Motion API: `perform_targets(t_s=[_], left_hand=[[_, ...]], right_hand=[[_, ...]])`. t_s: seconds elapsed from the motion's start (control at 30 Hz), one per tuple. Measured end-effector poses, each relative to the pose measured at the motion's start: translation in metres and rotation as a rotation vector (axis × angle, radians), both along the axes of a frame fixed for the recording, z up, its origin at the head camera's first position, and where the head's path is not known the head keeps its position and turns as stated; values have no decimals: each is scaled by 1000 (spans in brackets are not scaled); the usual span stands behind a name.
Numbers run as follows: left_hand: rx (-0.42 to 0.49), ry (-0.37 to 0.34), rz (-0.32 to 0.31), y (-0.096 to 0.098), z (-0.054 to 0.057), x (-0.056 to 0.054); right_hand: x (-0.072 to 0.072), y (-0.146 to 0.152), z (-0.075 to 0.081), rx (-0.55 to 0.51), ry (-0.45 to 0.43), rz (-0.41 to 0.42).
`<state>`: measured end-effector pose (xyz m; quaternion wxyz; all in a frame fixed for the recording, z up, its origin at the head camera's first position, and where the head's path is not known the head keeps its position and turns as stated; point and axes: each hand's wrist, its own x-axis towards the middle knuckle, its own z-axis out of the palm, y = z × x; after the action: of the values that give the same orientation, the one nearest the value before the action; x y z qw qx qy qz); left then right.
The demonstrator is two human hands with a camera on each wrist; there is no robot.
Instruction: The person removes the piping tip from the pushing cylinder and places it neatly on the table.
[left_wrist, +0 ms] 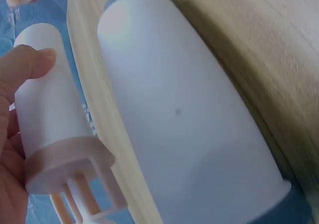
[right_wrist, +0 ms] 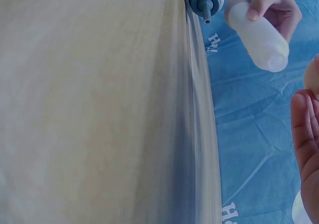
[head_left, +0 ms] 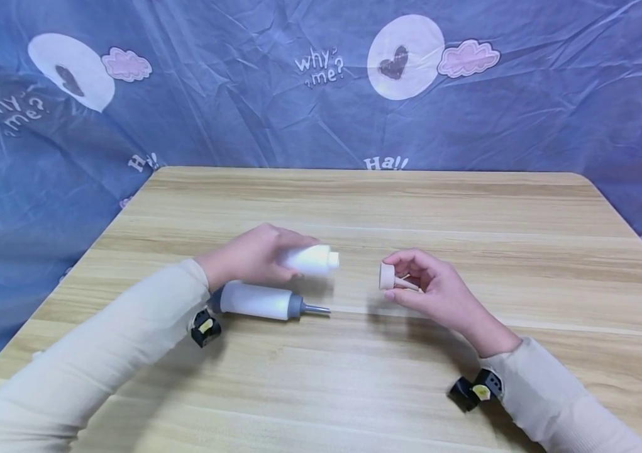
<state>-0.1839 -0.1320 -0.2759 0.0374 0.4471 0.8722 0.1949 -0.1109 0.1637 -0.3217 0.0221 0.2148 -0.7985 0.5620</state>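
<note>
Bottle [head_left: 306,259], gripped sideways by the left hand [head_left: 255,255] over the tabletop [head_left: 354,390], points its neck [head_left: 334,260] right, toward the cap [head_left: 387,277] pinched by the right hand [head_left: 439,286], and I'd say holding both steady and aligned serves best.

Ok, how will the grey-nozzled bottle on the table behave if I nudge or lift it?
The grey-nozzled bottle would probably roll, since it lies on its side and its body is round. Its smooth, plastic-looking surface suggests it may be slippery. The slim nozzle sticks out, so it could catch.
</note>
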Motion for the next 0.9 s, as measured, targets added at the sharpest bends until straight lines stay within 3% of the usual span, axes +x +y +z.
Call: perform_targets(t_s=[0.2, 0.57, 0.9], left_hand=[[-53, -34, 58, -9, 1, -6], [-101, -73, 139, -24, -9, -13], [-150, -99, 156, -32, -17, -14]], right_hand=[[0, 2, -1, -4, 4, 2], [-1, 4, -2, -25, 23, 24], [-1, 4, -3, -14, 29, 31]])
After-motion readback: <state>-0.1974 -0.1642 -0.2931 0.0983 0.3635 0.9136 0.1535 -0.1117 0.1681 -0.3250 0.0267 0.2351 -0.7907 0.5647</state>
